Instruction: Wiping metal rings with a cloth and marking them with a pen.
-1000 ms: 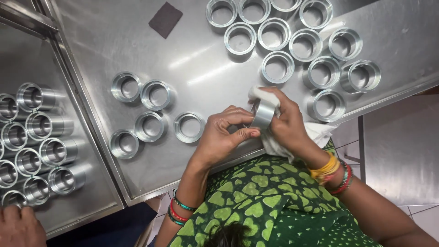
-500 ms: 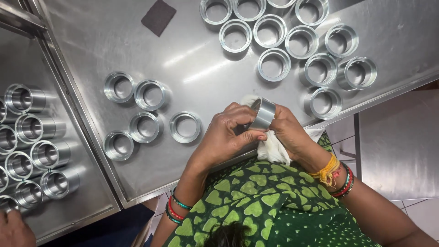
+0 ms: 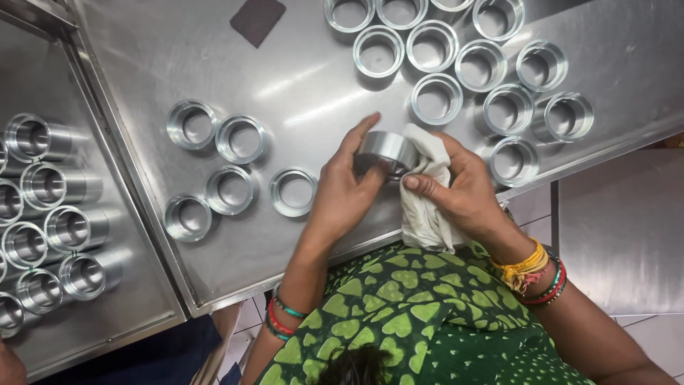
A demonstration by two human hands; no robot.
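Note:
My left hand [image 3: 340,194] grips a shiny metal ring [image 3: 387,150] just above the near edge of the steel table [image 3: 299,71]. My right hand [image 3: 459,191] presses a white cloth [image 3: 422,214] against the ring's right side, thumb on the cloth. The cloth hangs down below both hands. A loose metal ring [image 3: 292,192] lies on the table just left of my left hand.
Several rings [image 3: 214,164] lie in a group at the left of the table, and several more [image 3: 463,64] at the far right. A dark square pad [image 3: 258,18] lies at the far edge. A second table [image 3: 107,306] on the left holds longer metal sleeves [image 3: 50,214].
The ring has turned in my hands, and my left fingers have spread over its top. The view has shifted slightly; a co-worker's hand at the lower left has dropped nearly out of view.

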